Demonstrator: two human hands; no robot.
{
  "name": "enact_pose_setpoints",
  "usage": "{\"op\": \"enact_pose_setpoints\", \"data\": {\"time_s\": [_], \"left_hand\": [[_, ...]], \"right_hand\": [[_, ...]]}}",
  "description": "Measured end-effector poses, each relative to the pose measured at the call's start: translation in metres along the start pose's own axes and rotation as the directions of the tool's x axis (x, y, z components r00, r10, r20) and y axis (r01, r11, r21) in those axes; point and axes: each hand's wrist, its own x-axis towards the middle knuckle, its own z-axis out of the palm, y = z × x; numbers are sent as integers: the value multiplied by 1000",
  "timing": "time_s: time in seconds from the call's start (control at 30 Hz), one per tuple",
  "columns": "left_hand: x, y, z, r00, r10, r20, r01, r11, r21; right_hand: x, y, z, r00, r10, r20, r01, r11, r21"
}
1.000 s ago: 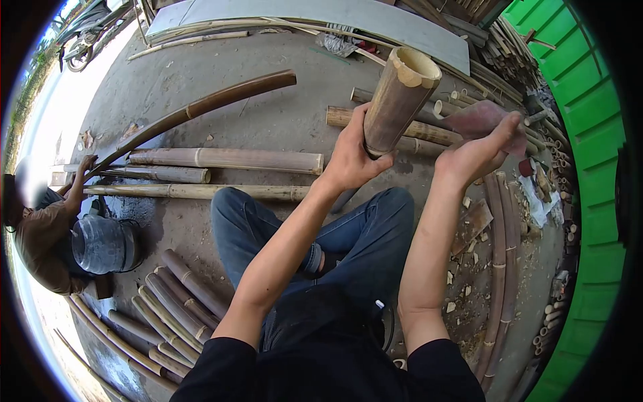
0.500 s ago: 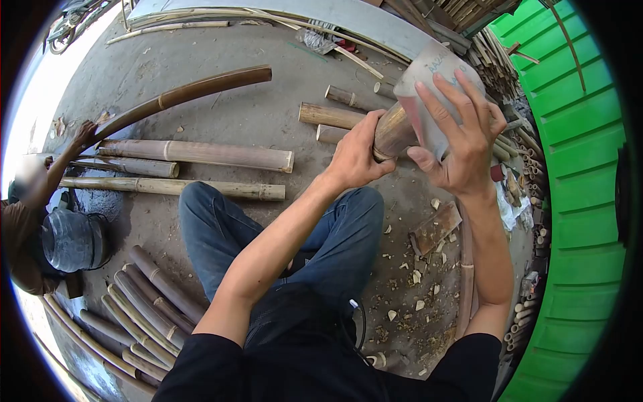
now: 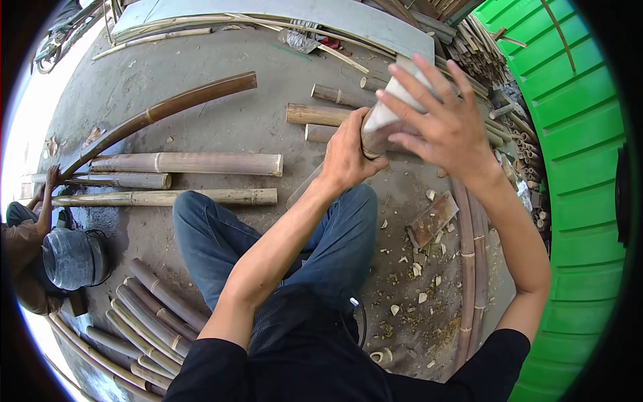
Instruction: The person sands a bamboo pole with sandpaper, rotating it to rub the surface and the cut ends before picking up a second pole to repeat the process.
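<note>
My left hand [image 3: 345, 151] is wrapped around a bamboo pole [image 3: 376, 143], thumb and fingers closed just below a node. A pale sheet [image 3: 383, 115], like sandpaper with a printed back, curves over the pole above that hand. Over the sheet is my right hand [image 3: 445, 127], its fingers spread wide and slightly blurred, palm toward the pole. Part of the sheet is hidden behind these fingers. Just beyond the left hand, short cut bamboo pieces [image 3: 315, 114] lie on the floor.
Long bamboo poles [image 3: 194, 163] lie at left, with another person's hand [image 3: 53, 175] on a curved one [image 3: 174, 104]. A water jug [image 3: 70, 258] stands nearby. Bamboo lengths [image 3: 157, 291] lie lower left. Chips surround a wooden block [image 3: 432, 220] at right, before a green wall [image 3: 583, 201].
My right hand has swung left over the pole with fingers spread, and the sheet now bends around it. The left hand keeps its grip. The other person's hand has slid down the curved bamboo.
</note>
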Motion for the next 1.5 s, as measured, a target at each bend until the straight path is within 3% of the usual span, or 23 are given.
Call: {"op": "enact_pose_setpoints", "data": {"time_s": [0.1, 0.33, 0.4, 0.47, 0.53, 0.6, 0.63, 0.67, 0.73, 0.8, 0.87, 0.93, 1.0, 1.03, 1.07, 1.13, 1.17, 1.2, 1.23, 1.3, 1.33, 1.43, 1.5], "left_hand": [[3, -4, -1, 999, -39, 9, 39, 999, 21], [2, -6, -9, 999, 15, -52, -10, 995, 103], [3, -5, -8, 996, 25, -84, -15, 992, 124], [1, -5, -14, 998, -10, -65, 12, 1000, 28], [9, -9, -20, 999, -13, -40, 13, 1000, 4], [3, -7, -23, 999, -42, -32, 41, 999, -32], [4, -6, -31, 1000, -19, 5, 19, 996, -87], [9, -4, -36, 999, 17, 49, -10, 990, -139], [9, -9, -39, 997, 70, 6, -69, 986, -150], [13, -14, -46, 992, -23, 124, 38, 992, -123], [9, -17, -48, 988, -52, 147, 65, 994, -87], [9, -21, -53, 935, -168, 313, 253, 932, -258], [11, -26, -48, 975, -85, 207, 154, 924, -349], [15, -30, -45, 992, 61, 108, -35, 973, -229], [16, -32, -42, 977, 212, 15, -210, 974, -89], [13, -16, -42, 978, 208, 4, -207, 975, -78], [12, -10, -42, 982, 185, -25, -187, 978, -92], [10, -6, -43, 986, 161, -52, -165, 981, -105], [8, -2, -43, 998, -25, 55, 35, 978, -206], [10, -9, -38, 993, -39, 112, 66, 966, -250], [7, -13, -36, 987, -49, 156, 94, 951, -295], [1, -21, -40, 989, 22, 148, 4, 985, -173], [8, -3, -46, 989, 125, 77, -114, 984, -136]], "right_hand": [[7, 18, -4, 929, 258, -263, -282, 958, -55], [6, 4, 7, 916, 249, -314, -303, 943, -136], [-4, -13, 30, 916, 251, -314, -294, 951, -98], [-11, -28, 54, 956, -44, -291, 0, 989, -148], [-5, -9, 49, 939, 25, -343, -75, 989, -131], [-2, 2, 35, 843, 344, -413, -364, 931, 32], [-2, -16, 53, 841, 311, -442, -185, 934, 306], [-5, -24, 60, 831, 320, -456, -194, 933, 302], [-9, -37, 67, 916, -119, -384, 48, 981, -190], [0, -32, 59, 909, -50, -414, -11, 990, -142], [7, -38, 50, 855, 250, -455, -207, 968, 143], [4, -41, 67, 885, 94, -456, -88, 996, 34], [3, -27, 62, 895, -26, -446, -39, 990, -135], [0, -22, 48, 858, 219, -465, -206, 975, 78], [0, -28, 52, 863, 208, -460, -194, 978, 78], [-4, -49, 65, 884, 137, -447, -95, 989, 115], [-9, -57, 63, 941, -44, -336, 20, 997, -74], [-7, -50, 63, 939, -30, -343, 5, 997, -74], [-3, -39, 61, 914, 97, -393, -110, 994, -11], [4, -31, 32, 843, 359, -401, -312, 933, 178], [2, -40, 40, 849, 351, -395, -301, 935, 185], [-6, -55, 70, 919, -80, -387, 38, 993, -115], [-4, -37, 40, 876, 125, -465, -136, 991, 8]]}}
